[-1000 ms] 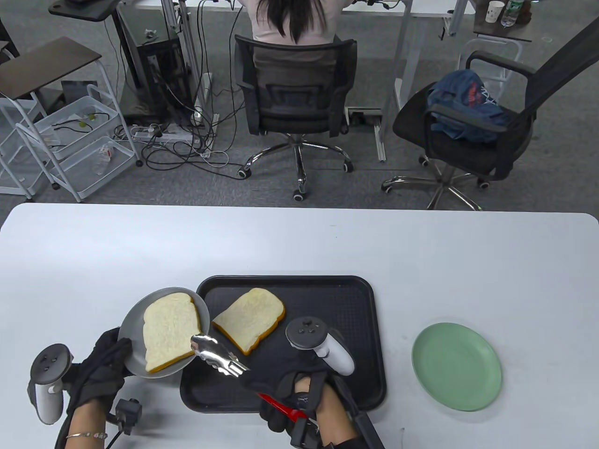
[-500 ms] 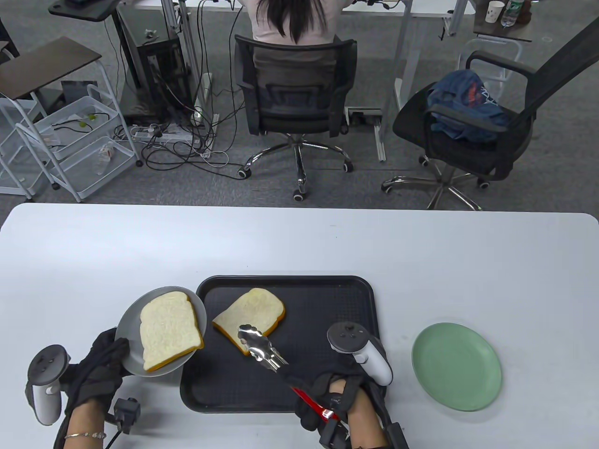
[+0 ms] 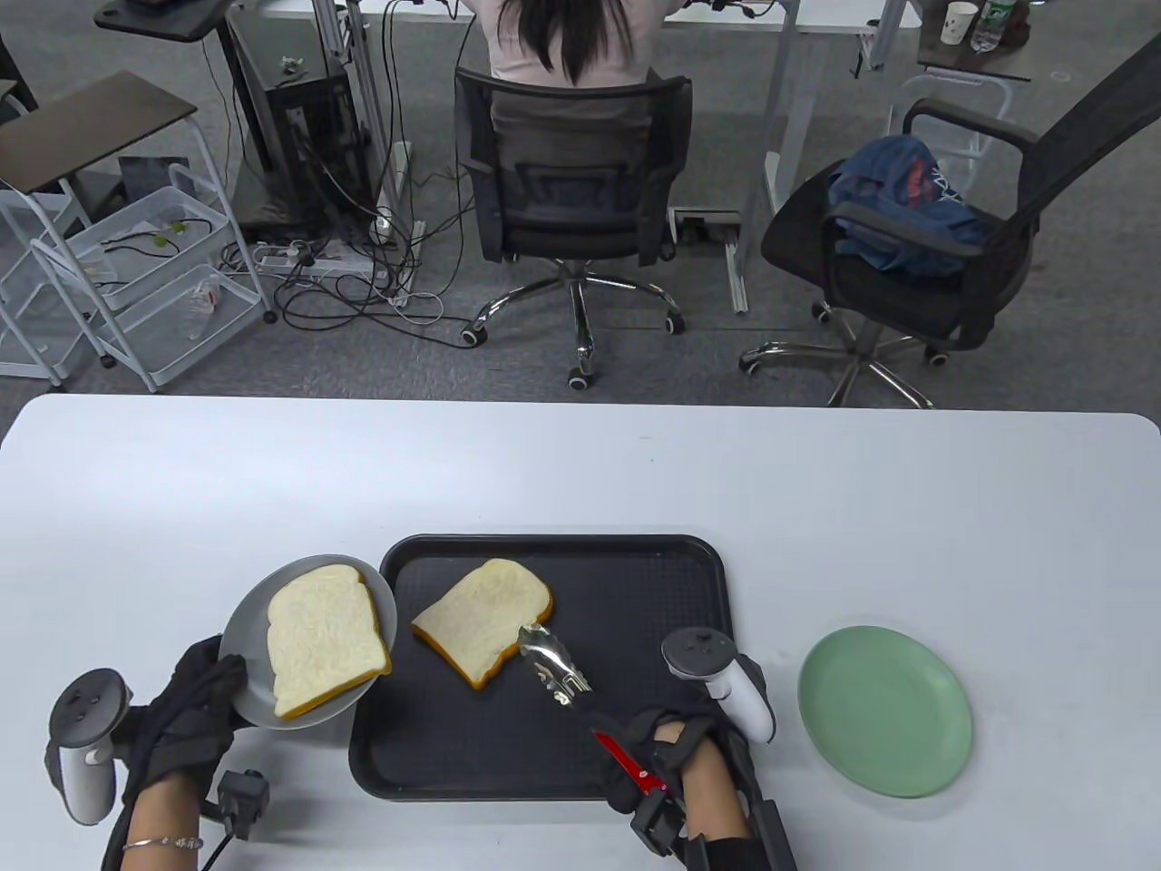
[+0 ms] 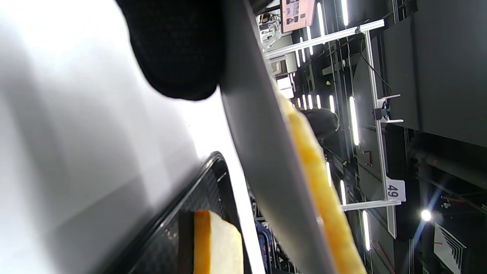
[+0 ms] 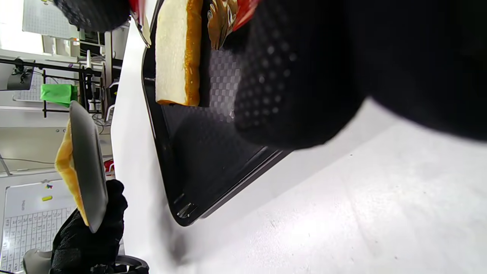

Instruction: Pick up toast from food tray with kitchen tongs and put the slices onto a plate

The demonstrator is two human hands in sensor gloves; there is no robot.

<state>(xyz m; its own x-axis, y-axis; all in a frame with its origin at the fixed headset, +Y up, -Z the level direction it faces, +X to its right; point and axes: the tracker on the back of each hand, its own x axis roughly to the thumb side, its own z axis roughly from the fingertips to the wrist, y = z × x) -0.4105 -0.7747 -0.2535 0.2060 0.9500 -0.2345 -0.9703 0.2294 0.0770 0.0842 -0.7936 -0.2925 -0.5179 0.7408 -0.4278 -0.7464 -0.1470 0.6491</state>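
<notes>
My left hand (image 3: 186, 717) grips the near rim of a grey plate (image 3: 238, 635) and holds it lifted beside the tray's left edge. One toast slice (image 3: 322, 638) lies on that plate. A second toast slice (image 3: 485, 617) lies on the black food tray (image 3: 635, 590). My right hand (image 3: 667, 758) grips the red handle of the kitchen tongs (image 3: 567, 676). The metal tips of the tongs sit at the right edge of the tray's slice. In the left wrist view the grey plate (image 4: 262, 152) is seen edge-on with the toast's crust (image 4: 315, 171) on it.
A green plate (image 3: 884, 712) sits on the white table (image 3: 580, 463) to the right of the tray. Beyond the table's far edge stand office chairs (image 3: 571, 172), a seated person and a wire cart (image 3: 136, 272).
My right hand has drawn the tongs rightward from the grey plate, across the tray, to the right edge of the second slice. The left hand holds the plate almost still.
</notes>
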